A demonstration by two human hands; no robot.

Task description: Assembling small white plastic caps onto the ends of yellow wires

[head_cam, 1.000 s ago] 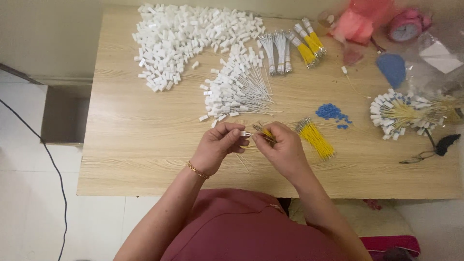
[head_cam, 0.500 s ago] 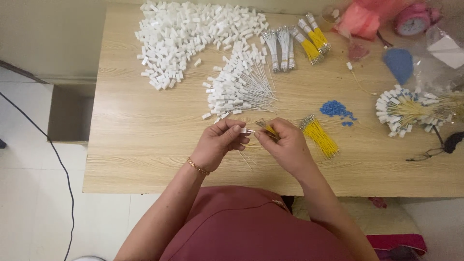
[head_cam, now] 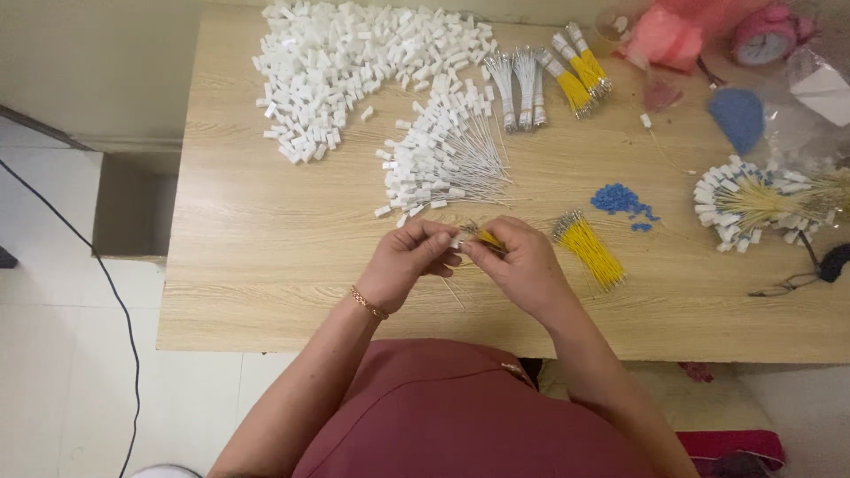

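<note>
Wooden laminate table (head_cam: 266,265), centre front: left hand (head_cam: 409,262) pinches a small white plastic block (head_cam: 455,241); right hand (head_cam: 524,265) fingers closed on thin yellow wires (head_cam: 485,237). Both look light; wire probably bends, so grip near its tip. 1 loose bundle of yellow wires (head_cam: 591,251) lies just right.

1 alarm clock (head_cam: 763,37), 2 hands (head_cam: 409,261), approx. 3 yellow wire bundles (head_cam: 591,250).

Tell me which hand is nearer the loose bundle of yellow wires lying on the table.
Right. The right hand sits just beside the yellow wire bundle, nearly touching it; the left hand is farther off, beyond the right hand.
</note>
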